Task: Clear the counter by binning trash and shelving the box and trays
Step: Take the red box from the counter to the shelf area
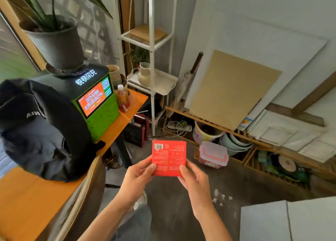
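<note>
Left hand (138,173) fingers grasp red box (169,158) left edge | right hand (193,179) fingers grasp right edge | above floor

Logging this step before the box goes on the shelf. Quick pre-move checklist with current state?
1. Red box held by both hands: ok, left hand and right hand pinch its lower corners.
2. Box clear of the counter: ok, held over the floor.
3. Free spot on white shelf: cannot tell; a jug sits on the tray level.
4. Path to shelf: ok, nothing between.
5. Box closed: cannot tell.
</note>
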